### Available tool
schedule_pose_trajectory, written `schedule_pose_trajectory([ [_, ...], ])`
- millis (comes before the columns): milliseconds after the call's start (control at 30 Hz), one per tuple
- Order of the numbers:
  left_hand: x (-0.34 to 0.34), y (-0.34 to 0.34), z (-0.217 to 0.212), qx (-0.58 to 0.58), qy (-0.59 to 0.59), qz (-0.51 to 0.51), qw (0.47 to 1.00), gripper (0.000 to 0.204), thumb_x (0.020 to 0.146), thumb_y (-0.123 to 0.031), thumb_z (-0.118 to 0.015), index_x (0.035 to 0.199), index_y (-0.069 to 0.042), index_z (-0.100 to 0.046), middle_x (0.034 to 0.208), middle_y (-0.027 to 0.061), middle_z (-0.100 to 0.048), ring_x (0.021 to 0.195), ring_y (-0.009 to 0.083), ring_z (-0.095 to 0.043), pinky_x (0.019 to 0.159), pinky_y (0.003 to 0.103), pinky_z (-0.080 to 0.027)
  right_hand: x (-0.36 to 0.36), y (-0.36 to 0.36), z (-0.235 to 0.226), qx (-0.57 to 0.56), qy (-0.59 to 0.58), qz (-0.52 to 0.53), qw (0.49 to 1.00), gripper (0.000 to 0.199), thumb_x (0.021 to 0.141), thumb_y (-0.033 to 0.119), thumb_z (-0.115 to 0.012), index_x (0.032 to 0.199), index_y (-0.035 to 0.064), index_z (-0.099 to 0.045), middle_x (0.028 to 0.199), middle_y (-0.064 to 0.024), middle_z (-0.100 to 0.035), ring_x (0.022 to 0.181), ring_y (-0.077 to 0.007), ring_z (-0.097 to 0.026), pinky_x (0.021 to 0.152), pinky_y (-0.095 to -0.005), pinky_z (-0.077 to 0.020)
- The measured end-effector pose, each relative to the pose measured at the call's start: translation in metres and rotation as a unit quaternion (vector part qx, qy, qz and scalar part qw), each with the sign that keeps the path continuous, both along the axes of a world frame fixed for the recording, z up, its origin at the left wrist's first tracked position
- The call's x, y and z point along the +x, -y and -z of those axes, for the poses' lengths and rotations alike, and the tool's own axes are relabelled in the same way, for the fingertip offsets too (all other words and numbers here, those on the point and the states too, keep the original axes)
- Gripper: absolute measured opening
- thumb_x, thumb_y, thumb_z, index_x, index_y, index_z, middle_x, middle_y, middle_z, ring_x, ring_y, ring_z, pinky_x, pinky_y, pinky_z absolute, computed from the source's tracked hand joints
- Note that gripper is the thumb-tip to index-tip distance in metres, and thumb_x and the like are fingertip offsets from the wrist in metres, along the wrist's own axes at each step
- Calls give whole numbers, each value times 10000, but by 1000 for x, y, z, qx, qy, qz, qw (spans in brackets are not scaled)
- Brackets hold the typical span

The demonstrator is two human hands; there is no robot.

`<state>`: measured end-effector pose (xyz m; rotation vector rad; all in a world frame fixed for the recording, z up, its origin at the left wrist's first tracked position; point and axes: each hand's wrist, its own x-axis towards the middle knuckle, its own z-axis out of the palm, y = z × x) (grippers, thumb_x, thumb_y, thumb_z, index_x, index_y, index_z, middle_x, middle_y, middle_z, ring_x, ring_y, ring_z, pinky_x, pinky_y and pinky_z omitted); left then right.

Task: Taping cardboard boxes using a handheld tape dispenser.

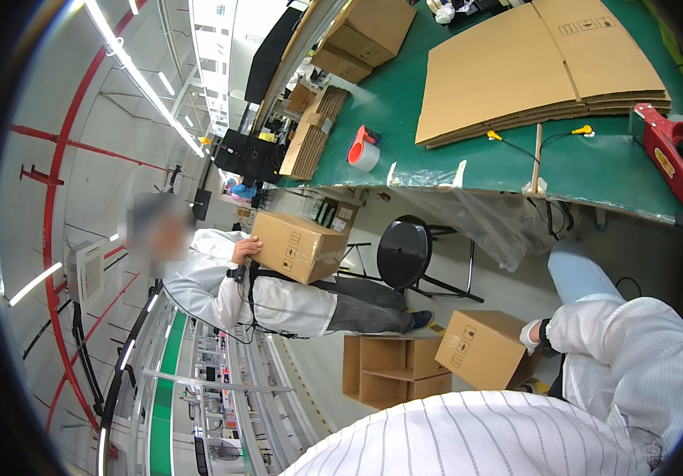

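Note:
My right hand (530, 336), with a black band at its wrist, rests at the right edge of a brown cardboard box (476, 349). Its fingers look curled against that edge, though part of them is hidden. The box is tilted, and dark printed symbols mark its visible side. The white striped sleeve (623, 345) of this arm comes in from the right. My left hand is not visible; striped white cloth (468, 436) fills the lower edge. A brown open-fronted unit with compartments (389, 369) stands just left of the box.
A co-worker (270, 297) in a white smock carries another cardboard box (294, 244). A round black stool (403, 252) stands between us. Along the top runs a green workbench (389, 119) with flattened cartons (500, 71), a red tape dispenser (671, 155) and a smaller one (364, 151). Clear plastic (484, 226) hangs off its edge.

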<state>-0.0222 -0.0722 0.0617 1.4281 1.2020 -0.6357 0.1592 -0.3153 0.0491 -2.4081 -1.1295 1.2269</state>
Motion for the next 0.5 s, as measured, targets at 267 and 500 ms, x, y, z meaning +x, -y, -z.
schedule_pose_trajectory([
  [267,6,-6,28,230,1,432,872,316,933,-237,-529,1030,51,-617,985,129,-700,906,237,-669,704,328,-556,5,-1,-6,1,11,1,1000,504,743,497,-705,1061,105,-706,1035,-116,-693,997,-325,-636,845,-441,-492],
  [500,8,-3,35,100,-95,178,974,307,901,-295,-570,962,-4,-649,944,85,-709,889,228,-669,715,334,-535,0,2,4,11,9,9,1000,490,737,491,-714,1025,94,-713,1000,-128,-697,964,-334,-644,830,-436,-497],
])
